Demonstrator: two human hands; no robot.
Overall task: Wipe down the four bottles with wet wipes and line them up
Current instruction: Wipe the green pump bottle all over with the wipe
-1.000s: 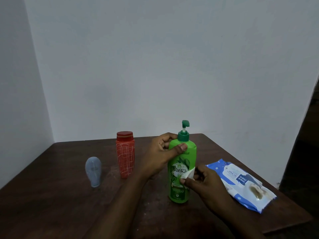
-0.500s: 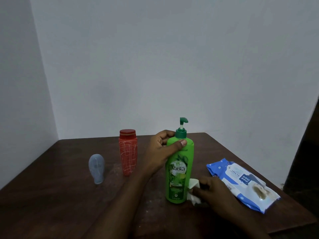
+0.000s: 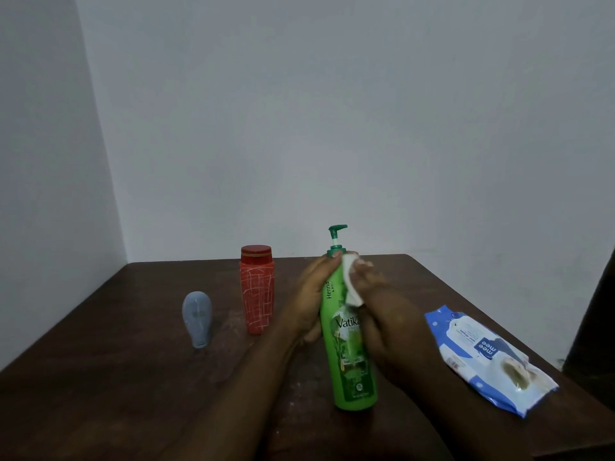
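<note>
A tall green pump bottle (image 3: 351, 357) stands tilted on the dark wooden table (image 3: 100, 394), its base near me. My left hand (image 3: 311, 294) grips its upper body from the left. My right hand (image 3: 376, 304) presses a white wet wipe (image 3: 351, 281) against the bottle's right shoulder, just under the pump. A red bottle (image 3: 257, 289) with white line pattern stands upright to the left. Further left a small grey bottle (image 3: 197, 318) stands on its cap. Only three bottles are in view.
A blue and white wet wipe pack (image 3: 486, 357) lies flat at the right, close to the table's right edge. White walls meet in a corner behind the table. A dark gap runs along the far right.
My right hand rose with the wipe from the bottle's base to its shoulder. The green bottle now tilts, its base closer to me. My left hand kept its grip.
</note>
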